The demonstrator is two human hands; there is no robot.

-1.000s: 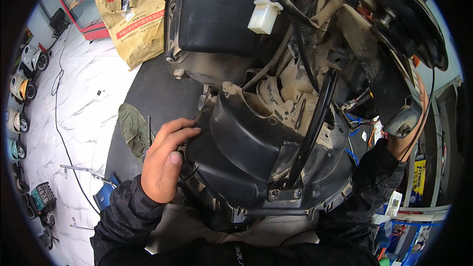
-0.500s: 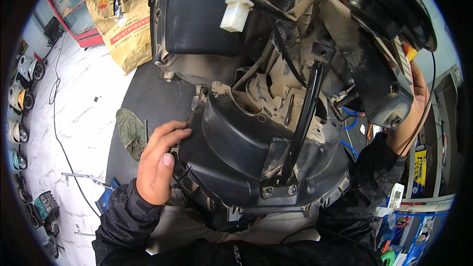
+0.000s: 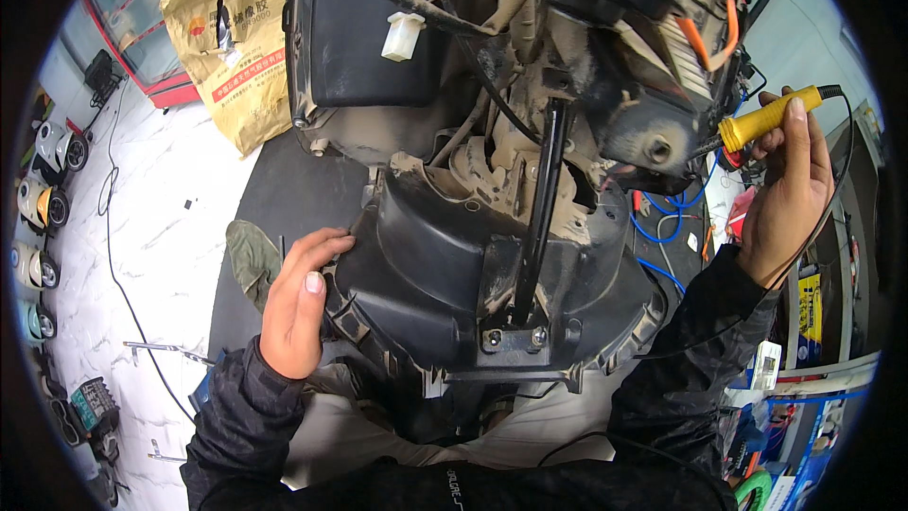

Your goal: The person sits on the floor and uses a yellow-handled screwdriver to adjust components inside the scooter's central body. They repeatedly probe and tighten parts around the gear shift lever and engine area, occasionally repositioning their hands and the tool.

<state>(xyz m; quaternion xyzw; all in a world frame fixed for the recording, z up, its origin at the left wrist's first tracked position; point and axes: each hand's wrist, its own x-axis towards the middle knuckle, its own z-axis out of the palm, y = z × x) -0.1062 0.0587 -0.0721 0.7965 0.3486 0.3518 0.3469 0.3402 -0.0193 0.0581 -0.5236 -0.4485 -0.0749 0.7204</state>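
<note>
A soldering iron with a yellow handle (image 3: 768, 120) and a black cable is gripped by my right hand (image 3: 793, 180) at the right. Its dark shaft points left, close by a dusty rounded black plastic part (image 3: 654, 146); whether the tip touches it I cannot tell. My left hand (image 3: 301, 303) holds nothing, its fingers stretched out against the left edge of the big black plastic panel (image 3: 430, 255). A black metal bar (image 3: 545, 199) rises from that panel's bracket. Farther off, a white connector (image 3: 402, 36) hangs among dirty wires, and an orange cable (image 3: 724, 38) bends at the upper right.
A yellow paper sack (image 3: 241, 66) leans at the upper left beside a red-framed glass cabinet (image 3: 132, 19). Small scooter-like vehicles (image 3: 43, 199) line the far left. Blue tubing (image 3: 667, 227) lies right of the panel. Shelves (image 3: 837, 274) with boxes stand at the right.
My right hand has come out from behind the vehicle's parts, and the soldering iron's handle now shows fully. The vehicle parts appear shifted left in view. My left hand stays on the panel's edge.
</note>
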